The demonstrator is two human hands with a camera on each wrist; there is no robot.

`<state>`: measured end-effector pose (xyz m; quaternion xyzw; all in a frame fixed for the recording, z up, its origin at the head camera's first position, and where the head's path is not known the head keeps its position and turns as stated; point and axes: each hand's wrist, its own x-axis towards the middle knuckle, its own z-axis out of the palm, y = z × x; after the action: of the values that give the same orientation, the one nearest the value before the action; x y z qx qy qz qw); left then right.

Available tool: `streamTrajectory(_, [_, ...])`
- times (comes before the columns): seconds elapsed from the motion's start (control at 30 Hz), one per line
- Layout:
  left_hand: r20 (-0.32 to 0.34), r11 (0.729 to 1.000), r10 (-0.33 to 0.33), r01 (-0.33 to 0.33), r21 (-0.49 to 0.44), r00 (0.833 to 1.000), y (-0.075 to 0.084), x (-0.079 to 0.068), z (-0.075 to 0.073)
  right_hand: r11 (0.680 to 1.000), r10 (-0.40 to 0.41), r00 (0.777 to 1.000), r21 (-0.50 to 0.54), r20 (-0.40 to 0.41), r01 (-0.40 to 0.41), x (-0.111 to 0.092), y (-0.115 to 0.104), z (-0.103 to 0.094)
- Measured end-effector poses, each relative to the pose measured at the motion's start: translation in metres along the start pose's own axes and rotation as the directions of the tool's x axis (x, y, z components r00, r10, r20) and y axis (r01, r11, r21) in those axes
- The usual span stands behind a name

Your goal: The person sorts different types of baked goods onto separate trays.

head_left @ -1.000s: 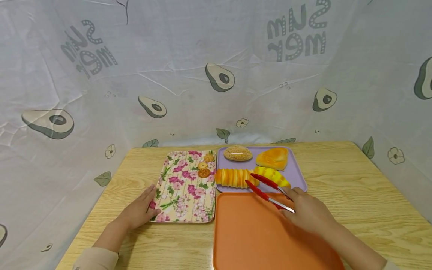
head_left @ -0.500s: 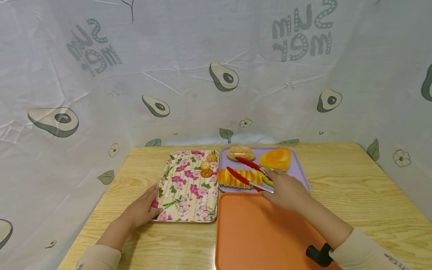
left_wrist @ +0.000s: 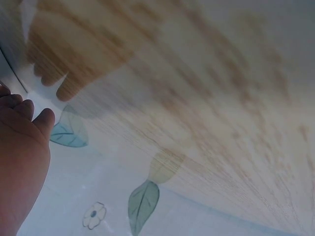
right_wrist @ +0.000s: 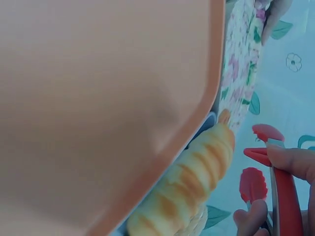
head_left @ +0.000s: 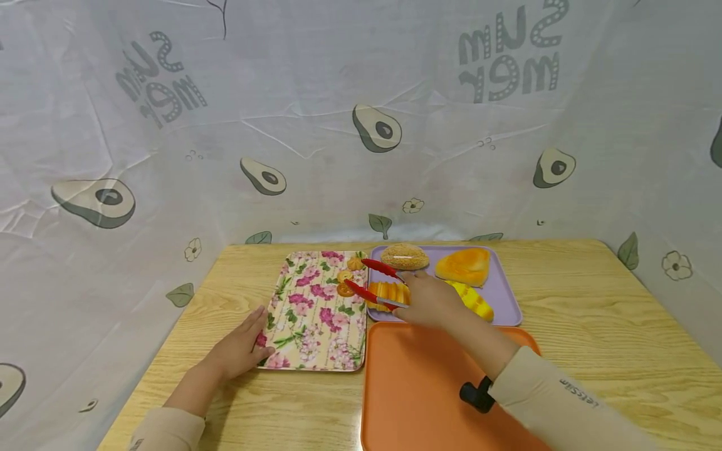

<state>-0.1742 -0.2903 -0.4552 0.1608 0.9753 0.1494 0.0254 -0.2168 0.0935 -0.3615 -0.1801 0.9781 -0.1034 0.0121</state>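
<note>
My right hand [head_left: 431,300] grips a pair of red-tipped tongs [head_left: 379,268], whose two tips stand apart. In the head view these tips overlap the floral tray's right side, close by several small cookies [head_left: 355,263]. Under the tongs, a ridged bread roll [head_left: 389,293] lies on the purple tray [head_left: 506,295], partly hidden by them. The right wrist view shows the fingers and thumb around the tongs [right_wrist: 285,201], beyond the ridged roll [right_wrist: 189,179]. My left hand [head_left: 239,347] rests at the left edge of the floral tray [head_left: 307,313], fingers extended.
Also on the purple tray are a sesame bun [head_left: 404,255], a triangular bread [head_left: 464,266] and a yellow bread piece [head_left: 472,302]. An orange tray [head_left: 417,388] lies in front, below my right forearm. A printed curtain [head_left: 316,125] hangs behind the wooden table [head_left: 586,313].
My right hand has carried the tongs leftward, from over the ridged roll and yellow bread to the floral tray's right edge. My left hand stays at its tray edge.
</note>
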Motion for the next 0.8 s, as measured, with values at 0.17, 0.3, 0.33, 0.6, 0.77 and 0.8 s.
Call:
streamTrajectory(0.17, [0.002,1.0,-0.004,0.004,0.005,1.0,0.0,0.0,0.0,1.0,0.004,0.998,-0.029,0.059,-0.002,0.013,-0.012,0.002])
streamTrajectory(0.3, [-0.005,1.0,0.001,-0.001,0.003,1.0,0.001,-0.001,0.0,0.999,0.0,0.995,-0.045,0.097,0.005,0.02,-0.02,0.001])
streamTrajectory(0.33, [-0.006,1.0,0.002,-0.002,0.002,1.0,0.001,-0.001,0.0,0.999,0.003,0.994,-0.041,0.11,0.002,0.022,-0.023,0.001])
streamTrajectory(0.6, [-0.011,1.0,0.009,-0.009,-0.002,1.0,0.003,-0.002,0.001,1.0,0.03,0.988,0.003,0.15,-0.03,0.029,-0.039,0.007])
streamTrajectory(0.77, [-0.018,1.0,0.012,-0.012,0.0,1.0,0.002,-0.001,0.0,0.993,0.079,0.987,0.077,0.141,-0.091,0.028,-0.048,0.015])
streamTrajectory(0.8, [-0.018,1.0,0.008,-0.008,-0.001,1.0,0.002,-0.001,0.0,0.991,0.089,0.986,0.091,0.139,-0.102,0.027,-0.05,0.016])
